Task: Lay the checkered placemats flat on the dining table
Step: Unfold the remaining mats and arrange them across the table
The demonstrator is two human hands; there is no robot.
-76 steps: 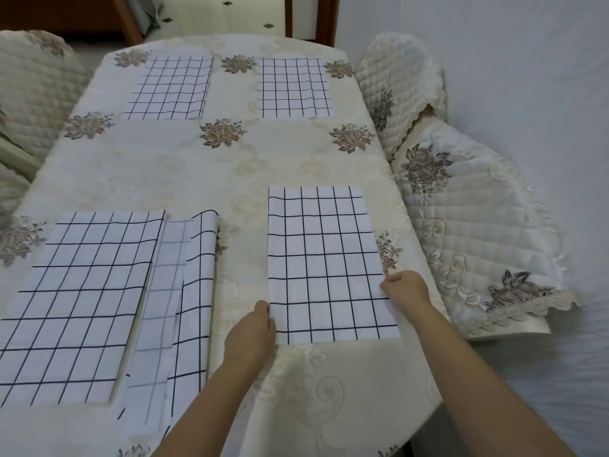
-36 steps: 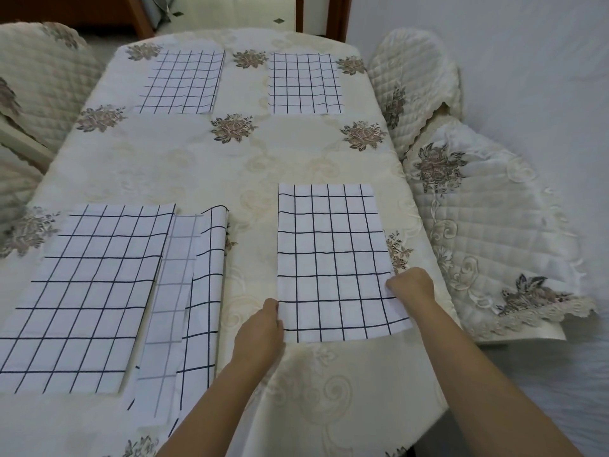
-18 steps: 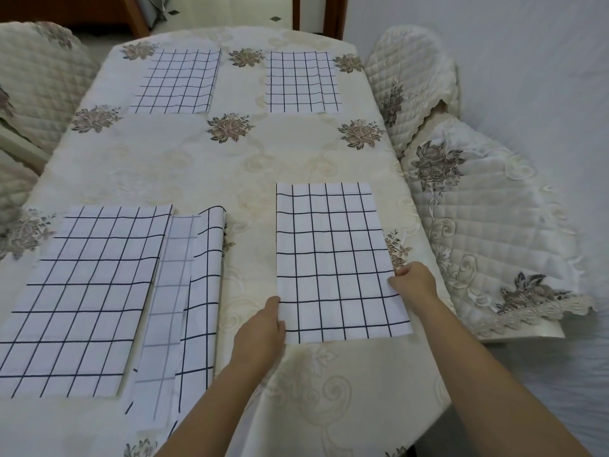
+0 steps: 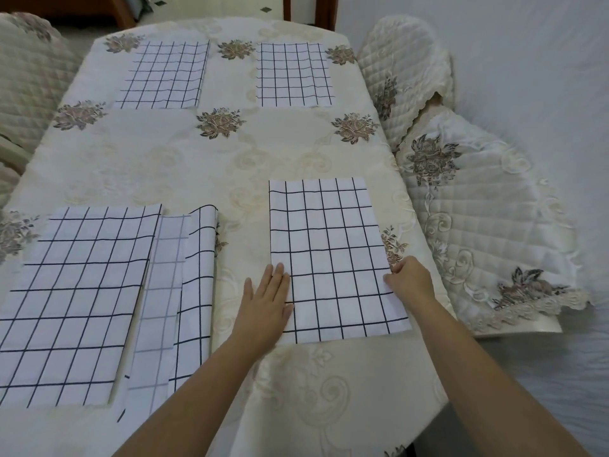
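Observation:
A white placemat with a black grid (image 4: 333,258) lies flat at the near right of the dining table (image 4: 204,159). My left hand (image 4: 267,305) rests flat with straight fingers on its left edge. My right hand (image 4: 410,280) pinches its right edge with curled fingers. Another flat placemat (image 4: 75,298) lies at the near left, and a folded placemat (image 4: 178,298) sits beside it. Two more flat placemats, one (image 4: 163,75) at the far left and one (image 4: 293,75) at the far right, lie at the far end.
A cream floral tablecloth covers the table. Quilted chair covers stand at the right (image 4: 481,222), at the far right (image 4: 405,77) and at the left (image 4: 29,80). The table's right edge runs close to my right hand.
My left hand went from curled at the placemat's near-left corner to flat with straight fingers on its left edge. My right hand stays at the right edge.

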